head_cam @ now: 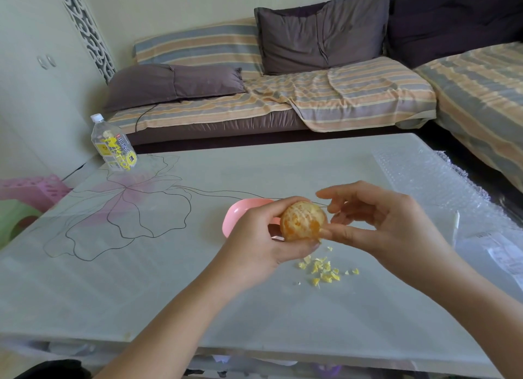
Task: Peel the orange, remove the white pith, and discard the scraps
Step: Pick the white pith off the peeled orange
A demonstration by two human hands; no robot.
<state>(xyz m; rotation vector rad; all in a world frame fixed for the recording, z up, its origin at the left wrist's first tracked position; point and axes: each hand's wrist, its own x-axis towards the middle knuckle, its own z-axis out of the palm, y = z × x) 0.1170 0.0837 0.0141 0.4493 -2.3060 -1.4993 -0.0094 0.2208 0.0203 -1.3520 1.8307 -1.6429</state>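
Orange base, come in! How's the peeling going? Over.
Left hand grips peeled orange above table. Right hand pinches at its right side. Pith scraps loose on table, pink bowl behind left hand. Nothing blocking.

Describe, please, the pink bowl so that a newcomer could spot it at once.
Start at the pale table with the flower drawing. Just behind the left hand, which holds the peeled orange, sits the pink bowl; it is the only dish there.
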